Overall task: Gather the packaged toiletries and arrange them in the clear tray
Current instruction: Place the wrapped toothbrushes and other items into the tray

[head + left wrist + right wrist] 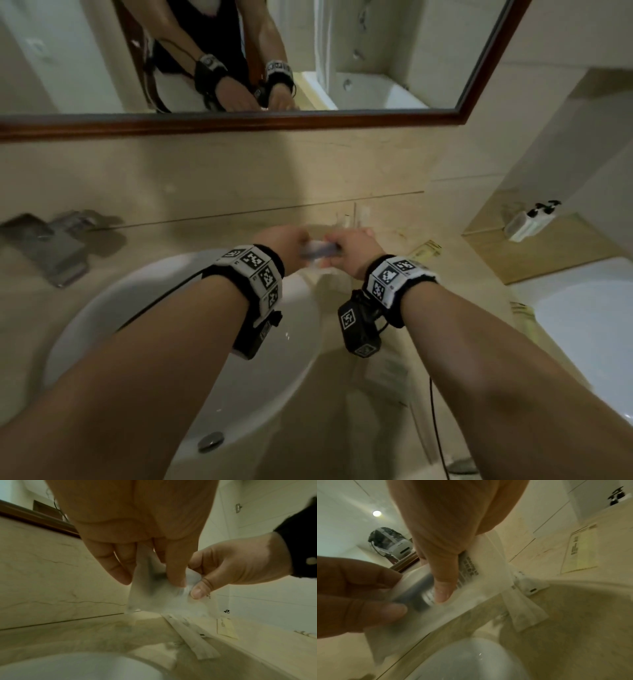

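Both hands meet over the counter behind the sink and hold one translucent white packet [317, 251] with a dark item inside. My left hand [294, 240] pinches its left end and my right hand [346, 243] its right end. In the right wrist view the right thumb [443, 586] presses on the packet [471, 588], which carries printed text, and the left hand [359, 595] grips the other end. Seen from the left wrist, the packet [150, 595] hangs blurred between the fingers. A faint clear tray [346, 217] seems to stand just behind the hands by the wall.
A yellowish flat packet [426, 250] lies on the marble counter to the right, and long white packets [193, 639] lie beneath the hands. The white sink basin [144, 308] sits in front with a metal tap [51, 246] at left. A mirror hangs above, and a bathtub [582, 325] is at right.
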